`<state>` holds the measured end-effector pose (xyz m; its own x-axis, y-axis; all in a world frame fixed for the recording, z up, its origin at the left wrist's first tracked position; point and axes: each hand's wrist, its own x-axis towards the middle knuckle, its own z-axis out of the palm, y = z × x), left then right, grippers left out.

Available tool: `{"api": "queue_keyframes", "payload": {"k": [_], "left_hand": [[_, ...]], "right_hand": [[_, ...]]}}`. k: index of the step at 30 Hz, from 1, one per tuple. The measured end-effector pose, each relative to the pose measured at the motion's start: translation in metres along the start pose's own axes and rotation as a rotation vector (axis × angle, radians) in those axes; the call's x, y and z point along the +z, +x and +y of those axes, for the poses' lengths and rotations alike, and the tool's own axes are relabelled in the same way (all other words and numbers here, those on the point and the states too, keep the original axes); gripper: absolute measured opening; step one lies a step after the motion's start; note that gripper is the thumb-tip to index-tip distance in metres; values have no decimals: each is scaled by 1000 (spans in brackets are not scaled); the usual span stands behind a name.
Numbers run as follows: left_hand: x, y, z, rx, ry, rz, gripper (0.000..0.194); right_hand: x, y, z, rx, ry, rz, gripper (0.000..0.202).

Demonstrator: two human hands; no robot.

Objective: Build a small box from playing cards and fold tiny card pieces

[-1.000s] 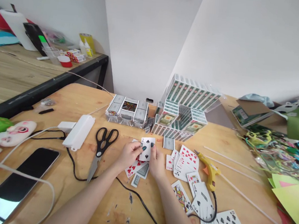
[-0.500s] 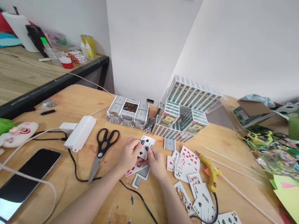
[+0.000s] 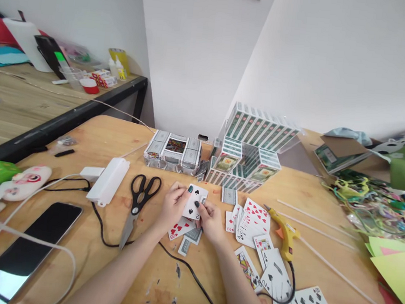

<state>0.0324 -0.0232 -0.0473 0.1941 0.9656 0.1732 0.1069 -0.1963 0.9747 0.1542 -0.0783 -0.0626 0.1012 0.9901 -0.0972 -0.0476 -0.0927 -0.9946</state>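
Note:
Between my two hands is a playing card (image 3: 194, 203) with spades, face toward me. My left hand (image 3: 176, 206) pinches its left edge, thumb on the face. On the right side my right hand (image 3: 211, 219) grips the same card, thumb across its lower right. Beneath the hands lie a red-heart card (image 3: 180, 228) and patterned card backs (image 3: 185, 246). Behind them sits a box covered in cards (image 3: 173, 153), beside a stack of green card packs (image 3: 246, 161). Spread cards (image 3: 256, 220) lie to the right of my right hand.
Black scissors (image 3: 136, 207) and a white power adapter (image 3: 108, 181) lie left of the hands, a phone (image 3: 32, 245) farther left. A yellow glue gun (image 3: 287, 236) rests at right, its black cable crossing near my forearms. Craft scraps (image 3: 372, 211) fill the right side.
My left hand has shifted slightly left and its thumb has moved toward the card's top. More of the card's face now shows between my hands.

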Motion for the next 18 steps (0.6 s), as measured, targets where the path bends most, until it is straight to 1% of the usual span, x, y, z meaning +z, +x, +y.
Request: {"api": "queue_keyframes", "payload": {"k": [4, 5, 6, 10, 13, 15, 18], "left_hand": [[3, -1, 2, -303, -241, -225, 20], [5, -2, 1, -362, -287, -258, 21], [7, -2, 1, -400, -318, -266, 22], [11, -2, -2, -459, -418, -205, 22], [10, -4, -2, -537, -505, -251, 26], [9, -5, 0, -565, -522, -256, 29], [11, -6, 1, -541, -535, -173, 28]], "right_hand": [[-1, -1, -4, 11, -34, -54, 42], [-1, -1, -4, 14, -59, -60, 43], [-1, -1, -3, 13, -89, -58, 45], [3, -3, -1, 13, -172, -27, 51], [6, -5, 0, 33, -222, -94, 58], [7, -5, 1, 19, -254, -114, 60], [8, -4, 4, -47, -301, -59, 54]]}}
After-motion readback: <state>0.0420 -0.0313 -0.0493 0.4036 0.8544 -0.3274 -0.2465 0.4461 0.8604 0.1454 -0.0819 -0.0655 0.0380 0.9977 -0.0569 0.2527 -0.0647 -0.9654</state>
